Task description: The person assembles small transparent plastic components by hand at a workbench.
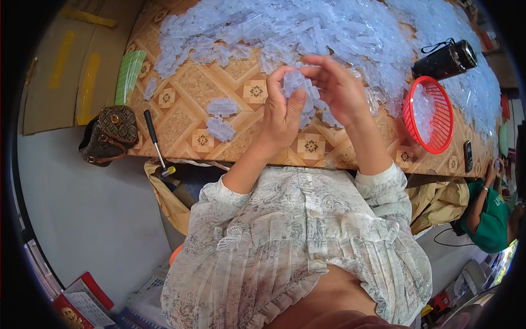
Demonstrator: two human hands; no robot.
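My left hand point(278, 116) is closed around a bunch of small clear plastic pieces point(294, 82), its thumb pressed along the near side. Just to the right, my right hand point(344, 94) is raised beside the bunch with its fingers apart and curved; its fingertips come close to the pieces, and I cannot tell if they touch. Two neat clusters of similar pieces, a far one point(222, 107) and a near one point(221, 129), lie on the table left of my hands. More loose pieces lie beneath my hands, partly hidden by them.
A large heap of clear pieces point(285, 35) covers the far side of the patterned table point(181, 112). On the right stand a red basket point(449, 129) of pieces, a black flask point(446, 60) and a phone point(468, 156). A small mallet point(155, 137) and brown bag point(112, 131) are left. A co-worker point(487, 219) sits right.
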